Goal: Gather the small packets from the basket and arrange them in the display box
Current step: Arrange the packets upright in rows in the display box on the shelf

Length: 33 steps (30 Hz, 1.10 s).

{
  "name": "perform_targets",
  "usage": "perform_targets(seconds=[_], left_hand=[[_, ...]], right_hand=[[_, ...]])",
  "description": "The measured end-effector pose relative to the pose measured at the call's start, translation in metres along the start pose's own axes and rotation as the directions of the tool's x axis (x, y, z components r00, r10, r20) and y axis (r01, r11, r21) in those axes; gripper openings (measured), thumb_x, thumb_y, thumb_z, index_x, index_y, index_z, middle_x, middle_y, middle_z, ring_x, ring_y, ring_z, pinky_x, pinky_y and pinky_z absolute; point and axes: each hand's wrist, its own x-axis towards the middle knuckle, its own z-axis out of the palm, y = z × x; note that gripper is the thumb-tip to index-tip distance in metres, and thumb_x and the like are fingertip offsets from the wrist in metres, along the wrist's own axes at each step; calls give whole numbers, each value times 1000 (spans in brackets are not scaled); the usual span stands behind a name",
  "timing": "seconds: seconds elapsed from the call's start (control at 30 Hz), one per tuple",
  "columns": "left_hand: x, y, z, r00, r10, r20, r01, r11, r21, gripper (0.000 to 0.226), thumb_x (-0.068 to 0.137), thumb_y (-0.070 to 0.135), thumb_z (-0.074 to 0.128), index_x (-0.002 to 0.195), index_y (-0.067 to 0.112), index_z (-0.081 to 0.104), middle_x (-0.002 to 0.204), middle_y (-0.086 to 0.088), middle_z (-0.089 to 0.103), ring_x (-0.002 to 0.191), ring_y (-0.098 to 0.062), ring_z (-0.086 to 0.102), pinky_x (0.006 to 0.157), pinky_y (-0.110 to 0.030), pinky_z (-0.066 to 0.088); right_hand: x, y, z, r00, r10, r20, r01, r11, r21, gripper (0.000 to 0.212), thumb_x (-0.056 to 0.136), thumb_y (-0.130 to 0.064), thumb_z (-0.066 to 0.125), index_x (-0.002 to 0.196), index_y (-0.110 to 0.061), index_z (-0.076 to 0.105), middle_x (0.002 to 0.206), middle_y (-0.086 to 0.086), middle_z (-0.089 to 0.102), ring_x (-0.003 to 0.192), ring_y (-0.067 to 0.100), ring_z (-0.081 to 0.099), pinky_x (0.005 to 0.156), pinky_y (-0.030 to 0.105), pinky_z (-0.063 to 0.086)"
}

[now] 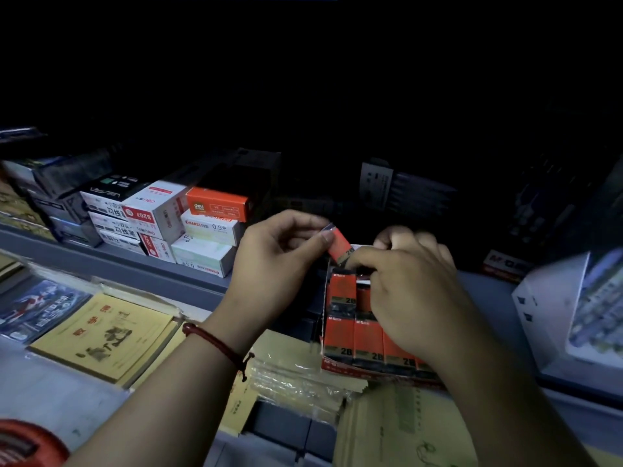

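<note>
Pinched at its upper end between thumb and forefinger of the left hand (279,251): a small orange cardboard packet with a dark band marked 2B (340,246), tilted, hanging just above the back edge of the open red cardboard display box (337,365). Met at its lower end by the right hand (414,291), fingers curled, thumb and forefinger apparently nipping that same packet, though half hidden by its own knuckles. Already filled along the box's front edge with a row of matching orange packets (367,338), standing face up and touching side by side; begun behind them, a second row, one packet (344,291) against the left wall with dark gaps to its right. Found no basket that could be told for certain. Rested, the box, on plastic-wrapped yellow paper pads (303,382) below the front edge of the grey shelf (161,274), with stacked white and orange stationery boxes (188,224) well to the left. Looked like the slotting-in step, roughly halfway through the filling. Called for squaring the packet to the row first, label facing the same way as its neighbours, then guiding the lower end into the gap beside the back-left packet, releasing the upper pinch only once seated. Risked, otherwise, knocking the flimsy left wall or tipping the standing packet.
</note>
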Motion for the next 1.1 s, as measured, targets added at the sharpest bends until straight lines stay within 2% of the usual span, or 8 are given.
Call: perform_targets(seconds=[0.13,0.27,0.37,0.53,0.7,0.87,1.03,1.1], left_hand=[[3,1,-1,1000,29,-9,-28,996,90,8,95,20,73,99,16,79,90,-21,75,93,-46,68,84,-60,56],[4,-1,4,998,52,40,-60,976,210,9,95,19,72,99,20,80,92,-11,75,88,-32,69,84,-45,58],[4,-4,8,992,81,101,-111,932,345,12,95,20,72,103,25,79,99,1,67,84,-12,65,82,-20,53],[5,0,9,986,111,127,-158,871,464,12,95,21,70,103,26,78,96,8,61,85,-5,61,77,-4,43],[6,2,11,990,96,102,-137,825,548,11,90,23,76,95,32,80,90,10,54,86,0,56,74,-2,40],[6,8,9,990,45,131,-108,840,532,10,92,22,74,84,22,80,74,13,69,75,11,62,62,-6,42],[5,15,2,972,-14,235,-129,804,581,17,99,23,61,98,28,78,93,13,55,90,10,53,78,-1,38],[7,17,-2,949,-97,300,-115,777,618,28,102,26,47,102,35,74,101,9,51,102,2,48,96,-14,40]], right_hand=[[-1,-1,0,999,43,-34,-45,996,-78,34,99,-21,45,119,-42,63,111,-7,42,106,19,38,94,37,31],[-2,-2,3,993,85,-82,-91,993,-73,29,97,-20,47,109,-38,67,102,-5,35,101,22,36,91,39,31],[-1,0,6,983,118,-137,-125,991,-44,27,97,-22,47,106,-32,71,102,0,43,106,29,45,93,43,36],[-1,2,7,981,115,-153,-116,993,5,26,99,-24,48,105,-31,73,104,2,47,106,30,45,94,42,37],[-1,4,8,983,100,-157,-97,995,28,26,99,-23,50,103,-31,73,104,1,45,108,29,44,94,41,37],[-1,5,9,982,96,-163,-90,995,44,26,99,-22,50,101,-32,74,106,1,47,108,28,44,93,40,36],[-2,6,9,983,86,-161,-80,996,39,27,100,-22,49,104,-32,74,103,-3,40,109,27,44,94,39,36],[-2,7,9,984,82,-159,-77,996,35,27,100,-22,49,105,-31,74,105,-1,44,109,28,44,95,39,36]])
